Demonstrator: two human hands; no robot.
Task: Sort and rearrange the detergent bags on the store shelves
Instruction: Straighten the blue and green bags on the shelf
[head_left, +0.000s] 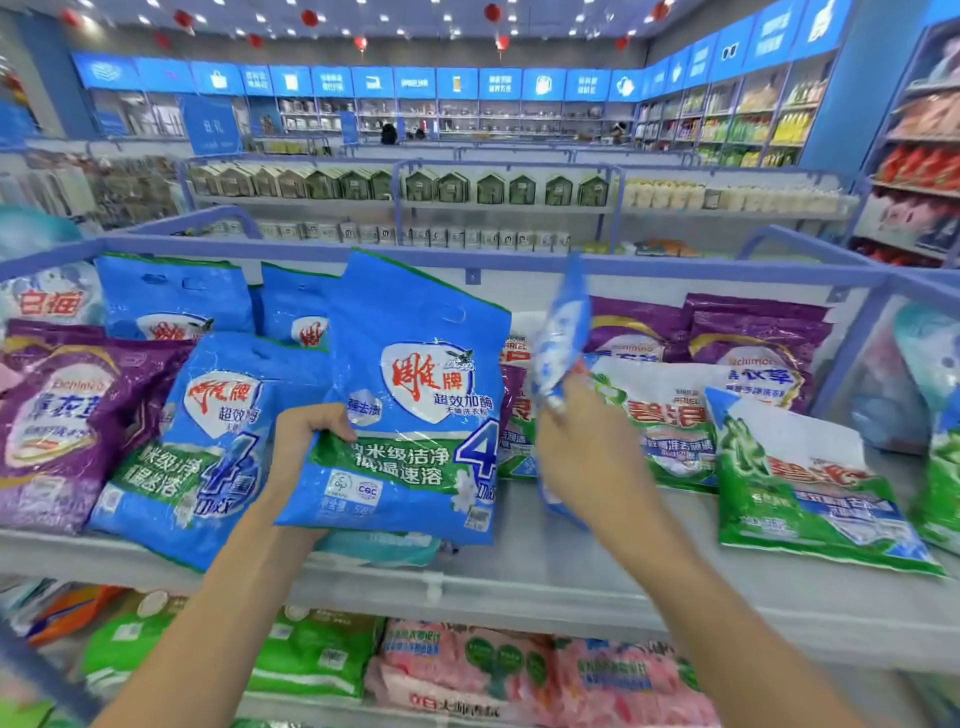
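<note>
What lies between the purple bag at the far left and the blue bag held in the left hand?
A second blue bag, resting on the shelf right beside the purple bag; the head view shows it.

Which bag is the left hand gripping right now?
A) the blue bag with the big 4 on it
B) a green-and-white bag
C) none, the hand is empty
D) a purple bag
A: the left hand grips the left edge of the blue bag printed with a large 4, while the right hand holds a separate, blurred blue-and-white bag.
</note>
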